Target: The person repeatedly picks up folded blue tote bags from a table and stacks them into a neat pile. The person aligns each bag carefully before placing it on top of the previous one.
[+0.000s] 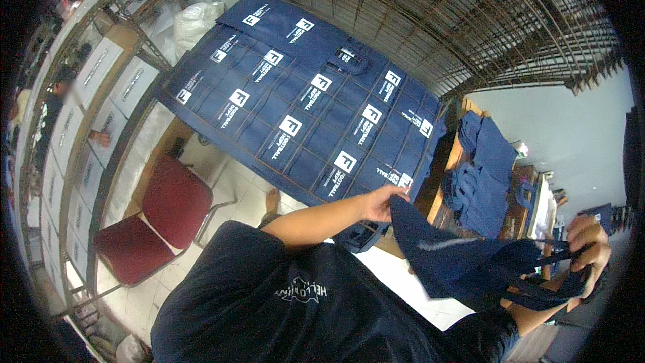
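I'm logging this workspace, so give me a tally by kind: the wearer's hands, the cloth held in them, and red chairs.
Hands (left hand, right hand): 2
Navy cloth: 1
Red chair: 1
Total: 4

From above, a hand can reach most of the spread of navy printed bags [261,131]. Past its far edge, stacked wire racks [376,13] bar the way. Off its left side, a strip of tile floor [250,181] gives passage, narrowed by the red chair [178,195] and a bare foot [272,200]. Off its near-right corner, the navy cloth bag [457,262] stretched between left hand [381,203] and right hand [590,252] blocks the direct approach to the folded navy pile [480,168].
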`<action>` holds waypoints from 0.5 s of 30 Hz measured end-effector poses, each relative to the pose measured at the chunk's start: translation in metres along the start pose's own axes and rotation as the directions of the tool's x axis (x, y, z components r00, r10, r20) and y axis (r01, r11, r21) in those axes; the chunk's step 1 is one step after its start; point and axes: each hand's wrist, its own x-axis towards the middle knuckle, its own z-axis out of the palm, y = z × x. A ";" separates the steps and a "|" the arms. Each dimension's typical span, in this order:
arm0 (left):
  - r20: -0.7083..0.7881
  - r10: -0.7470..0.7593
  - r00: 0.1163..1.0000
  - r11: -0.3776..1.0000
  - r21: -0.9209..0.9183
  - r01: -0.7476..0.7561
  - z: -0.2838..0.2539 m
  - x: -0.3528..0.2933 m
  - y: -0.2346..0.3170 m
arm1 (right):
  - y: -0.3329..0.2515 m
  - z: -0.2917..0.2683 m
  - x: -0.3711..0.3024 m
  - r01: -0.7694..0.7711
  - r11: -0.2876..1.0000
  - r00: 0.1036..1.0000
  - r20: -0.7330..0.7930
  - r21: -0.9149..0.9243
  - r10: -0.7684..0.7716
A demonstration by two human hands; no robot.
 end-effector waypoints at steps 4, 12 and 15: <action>-0.047 0.150 0.988 0.983 0.112 -0.144 -0.002 -0.021 0.013 | -0.025 0.039 0.060 -0.360 0.850 0.913 -0.331 -0.385 0.237; -0.245 0.822 0.513 0.569 0.346 -0.746 -0.028 -0.164 0.181 | 0.079 0.051 0.082 -0.659 0.750 0.692 -0.435 -0.054 0.576; -0.165 0.897 0.410 0.441 0.410 -0.799 -0.052 -0.191 0.229 | 0.144 0.067 0.106 -0.738 0.623 0.526 -0.357 0.260 0.772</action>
